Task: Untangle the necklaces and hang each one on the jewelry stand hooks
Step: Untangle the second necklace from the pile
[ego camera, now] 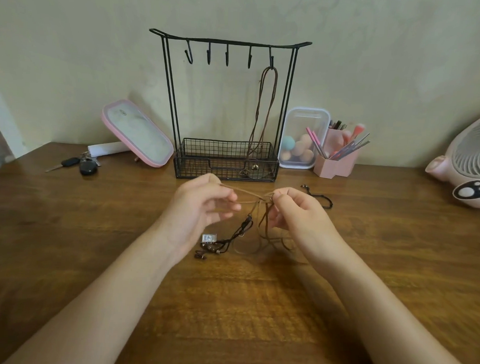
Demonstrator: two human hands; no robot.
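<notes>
Pinched in the left hand [205, 205] and the right hand [295, 211], a tan cord necklace [247, 201] is stretched above the table [229, 304]; a brown necklace [275, 82] is hung on the jewelry stand [230, 41].

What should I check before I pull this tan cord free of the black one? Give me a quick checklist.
1. Left hand grips the tan cord: ok.
2. Right hand pinches the cord at the crossing: ok.
3. Black necklace separated from the tan cord: not ok, it hangs from the crossing.
4. How the tangle runs: cannot tell, the fingers hide it.
5. Free hook on the jewelry stand: ok, four are empty; the rightmost carries a brown necklace.
6. Silver pendant resting on the table: ok.
</notes>
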